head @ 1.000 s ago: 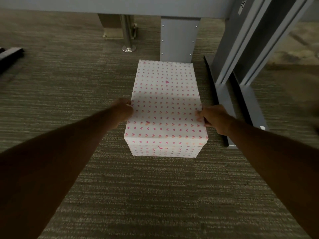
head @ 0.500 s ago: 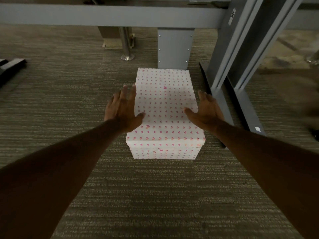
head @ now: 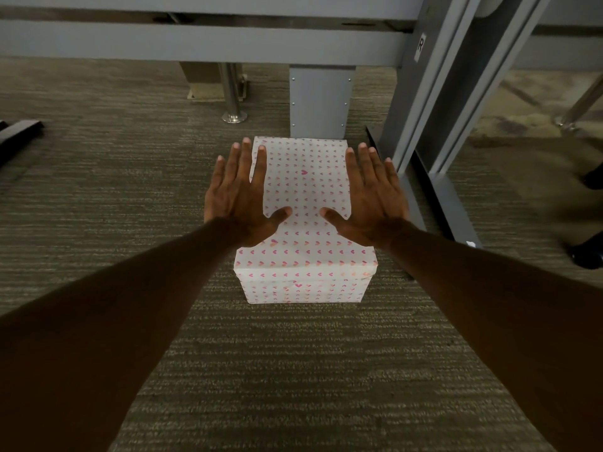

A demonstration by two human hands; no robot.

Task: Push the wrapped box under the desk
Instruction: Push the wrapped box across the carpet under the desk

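I hold my left hand (head: 239, 203) and right hand (head: 372, 203) open and flat over the box (head: 305, 223), gripping nothing, probably because it already meets the desk leg (head: 321, 102).

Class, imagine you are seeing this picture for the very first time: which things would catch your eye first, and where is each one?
The eye lands first on the wrapped box, white with pink hearts, standing on the carpet in the middle of the view, its far end near a grey desk leg. Next come the two spread hands over its top: the left hand at its left edge and the right hand at its right edge, fingers splayed and gripping nothing.
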